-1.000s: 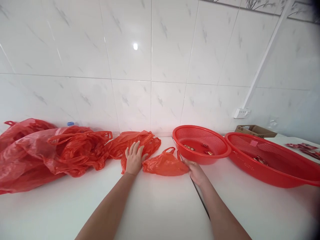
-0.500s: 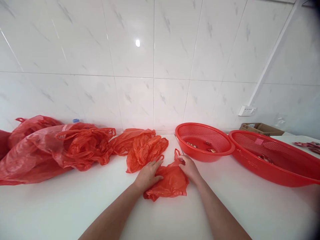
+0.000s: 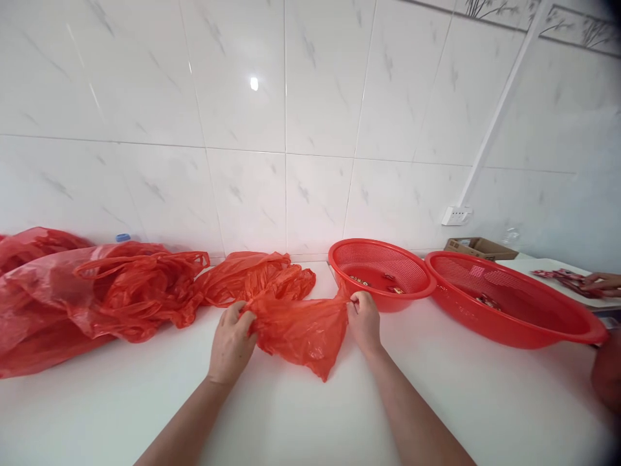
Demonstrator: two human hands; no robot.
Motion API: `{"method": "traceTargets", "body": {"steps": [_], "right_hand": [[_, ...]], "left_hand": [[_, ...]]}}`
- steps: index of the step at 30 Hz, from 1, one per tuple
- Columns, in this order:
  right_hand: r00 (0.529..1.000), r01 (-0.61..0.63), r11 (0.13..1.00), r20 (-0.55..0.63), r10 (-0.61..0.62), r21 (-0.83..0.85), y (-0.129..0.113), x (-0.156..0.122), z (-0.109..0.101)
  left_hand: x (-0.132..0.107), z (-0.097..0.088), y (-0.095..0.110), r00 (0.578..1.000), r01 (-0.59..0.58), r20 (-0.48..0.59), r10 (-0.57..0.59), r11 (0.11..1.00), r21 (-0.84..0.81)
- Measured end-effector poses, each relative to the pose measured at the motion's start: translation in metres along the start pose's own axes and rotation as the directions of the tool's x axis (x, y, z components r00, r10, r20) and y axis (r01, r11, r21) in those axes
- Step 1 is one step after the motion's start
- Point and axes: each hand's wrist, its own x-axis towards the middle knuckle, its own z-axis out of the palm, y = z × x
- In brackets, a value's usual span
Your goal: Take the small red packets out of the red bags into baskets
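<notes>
**While both its sides are gripped, a red plastic carrier bag (image 3: 301, 327) spreads over the white desk (image 3: 291, 427)**

Head view: bag sits between the hands at the middle of the desk, one corner pointing to the near side. Can't tell if that corner touches the surface.

Left hand (image 3: 231, 346): fingers curled, mostly closed, tips on the bag's left edge. Right hand (image 3: 363, 323): thumb and fingertips pinched on its upper right corner. Film looks fairly taut along the top, wrinkled and slack below.

Doing it well, my call: film this thin likely slips and bunches, so a small fingertip pinch right on the corners beats a fistful. Even, gentle outward tension; a hard tug could tear it. Hands level helps the top edge run straight. Slack lower part would smooth best laid flat on the desk.

Clearance: crumpled red bags (image 3: 242, 275) just behind, same colour, easy to snag along with it. Pile of red plastic bags (image 3: 140, 291) farther left. Right hand is near the round red colander (image 3: 388, 304); larger red colander (image 3: 524, 327) well apart. Co-worker's hand (image 3: 603, 282) at far right, out of the way.
</notes>
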Motion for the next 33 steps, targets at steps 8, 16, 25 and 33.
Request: {"method": "traceTargets", "body": {"steps": [8, 16, 25, 33], "right_hand": [[0.995, -0.088, 0.976, 0.034, 0.097, -0.199, -0.014, -0.006, 0.001], [0.874, 0.483, 0.856, 0.044, -0.484, -0.187, -0.066, -0.025, 0.019], [0.742, 0.649, 0.749, 0.325, -0.586, -0.133, -0.098, -0.049, 0.032], [0.682, 0.075, 0.992, 0.72, -0.129, 0.106, -0.098, -0.053, 0.031]], "left_hand": [[-0.003, 0.003, -0.018, 0.971, 0.21, -0.083, -0.225, 0.964, -0.162], [-0.01, 0.008, 0.009, 0.99, 0.021, -0.131, -0.06, 0.959, -0.284], [-0.01, 0.001, 0.023, 0.994, 0.003, -0.098, -0.04, 0.936, -0.353], [-0.005, 0.003, 0.01, 0.955, 0.185, -0.114, -0.273, 0.852, -0.49]]}}
